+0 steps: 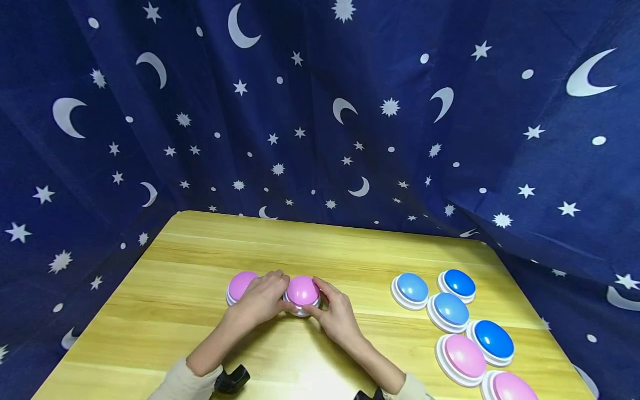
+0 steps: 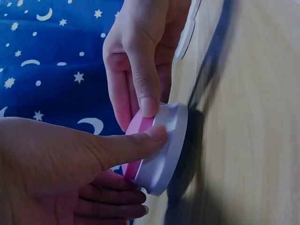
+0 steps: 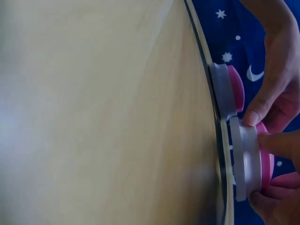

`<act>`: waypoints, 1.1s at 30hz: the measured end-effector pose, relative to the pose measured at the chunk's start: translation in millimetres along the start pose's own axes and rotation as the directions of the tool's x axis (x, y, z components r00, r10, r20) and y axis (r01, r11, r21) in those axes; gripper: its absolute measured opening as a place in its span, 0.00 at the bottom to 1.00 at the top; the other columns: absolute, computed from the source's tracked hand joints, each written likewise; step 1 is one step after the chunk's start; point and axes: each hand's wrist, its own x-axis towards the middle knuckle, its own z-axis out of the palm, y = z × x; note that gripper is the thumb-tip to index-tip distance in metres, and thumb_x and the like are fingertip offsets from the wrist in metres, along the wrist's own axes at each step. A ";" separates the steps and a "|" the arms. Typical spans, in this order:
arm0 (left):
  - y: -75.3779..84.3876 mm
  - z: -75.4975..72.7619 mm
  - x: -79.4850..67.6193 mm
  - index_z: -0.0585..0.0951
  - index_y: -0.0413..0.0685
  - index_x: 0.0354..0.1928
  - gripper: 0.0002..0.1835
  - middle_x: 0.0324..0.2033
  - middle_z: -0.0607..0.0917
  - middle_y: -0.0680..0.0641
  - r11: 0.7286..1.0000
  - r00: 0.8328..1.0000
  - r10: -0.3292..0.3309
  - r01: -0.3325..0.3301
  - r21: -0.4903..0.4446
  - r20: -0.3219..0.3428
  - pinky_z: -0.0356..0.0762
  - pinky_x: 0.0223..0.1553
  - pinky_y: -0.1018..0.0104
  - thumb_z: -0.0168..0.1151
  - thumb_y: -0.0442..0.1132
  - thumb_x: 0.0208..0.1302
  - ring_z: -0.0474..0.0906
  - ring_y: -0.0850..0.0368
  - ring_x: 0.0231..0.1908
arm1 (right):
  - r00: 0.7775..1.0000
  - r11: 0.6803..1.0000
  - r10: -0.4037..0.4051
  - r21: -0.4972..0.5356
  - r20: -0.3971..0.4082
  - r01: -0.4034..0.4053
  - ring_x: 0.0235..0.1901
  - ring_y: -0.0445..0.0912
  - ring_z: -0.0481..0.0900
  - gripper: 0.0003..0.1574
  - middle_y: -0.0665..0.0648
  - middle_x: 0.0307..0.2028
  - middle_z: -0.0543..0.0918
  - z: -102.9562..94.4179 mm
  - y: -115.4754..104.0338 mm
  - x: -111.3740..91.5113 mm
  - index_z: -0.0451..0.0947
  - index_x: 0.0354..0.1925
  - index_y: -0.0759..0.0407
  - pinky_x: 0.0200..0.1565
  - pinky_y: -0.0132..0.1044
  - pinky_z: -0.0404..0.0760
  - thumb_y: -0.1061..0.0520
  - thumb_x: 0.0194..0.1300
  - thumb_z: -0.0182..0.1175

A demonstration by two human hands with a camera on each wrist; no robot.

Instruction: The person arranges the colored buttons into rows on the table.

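Both hands hold one pink push button [image 1: 303, 290] with a white round base, near the middle of the table. My left hand [image 1: 264, 296] grips its left side, thumb on the white base [image 2: 165, 152]. From the right, my right hand [image 1: 339, 315] pinches the same button, its thumb at the near edge and a finger at the far side. A dark shadow lies beneath the base in the left wrist view. Just left of it, partly hidden by my left hand, a second pink button [image 1: 241, 285] rests on the table.
On the right of the wooden table [image 1: 200, 244] lie several more buttons: light blue ones [image 1: 413, 287] [image 1: 451, 309], dark blue ones [image 1: 459, 283] [image 1: 494, 339] and pink ones [image 1: 465, 355] [image 1: 512, 387]. A dark blue curtain [image 1: 310, 111] with moons and stars hangs around the table.
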 end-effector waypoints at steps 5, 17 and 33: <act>-5.0 -3.3 -3.9 0.80 0.44 0.31 0.24 0.26 0.74 0.51 1.000 1.000 -0.002 0.002 0.019 -0.007 0.74 0.27 0.58 0.79 0.54 0.43 0.71 0.56 0.26 | 0.999 0.998 -0.041 -0.057 0.007 0.041 0.55 0.59 0.78 0.36 0.70 0.55 0.79 6.8 -2.9 5.1 0.72 0.60 0.74 0.56 0.46 0.77 0.65 0.55 0.73; -11.5 -6.2 -6.6 0.81 0.42 0.31 0.23 0.25 0.74 0.51 0.999 1.000 -0.019 0.018 0.038 0.024 0.74 0.27 0.58 0.81 0.51 0.43 0.72 0.55 0.26 | 0.999 0.997 -0.019 -0.079 0.049 0.023 0.55 0.59 0.78 0.37 0.70 0.55 0.78 17.7 -4.5 11.1 0.72 0.60 0.74 0.57 0.45 0.76 0.66 0.54 0.73; -9.6 -7.6 -7.8 0.82 0.41 0.31 0.25 0.25 0.76 0.49 0.996 1.000 -0.013 0.011 0.092 0.023 0.76 0.31 0.57 0.82 0.51 0.38 0.74 0.53 0.28 | 0.998 0.986 -0.041 -0.159 0.053 0.049 0.53 0.58 0.79 0.38 0.69 0.54 0.80 22.4 -7.7 13.1 0.73 0.59 0.74 0.56 0.47 0.78 0.67 0.50 0.75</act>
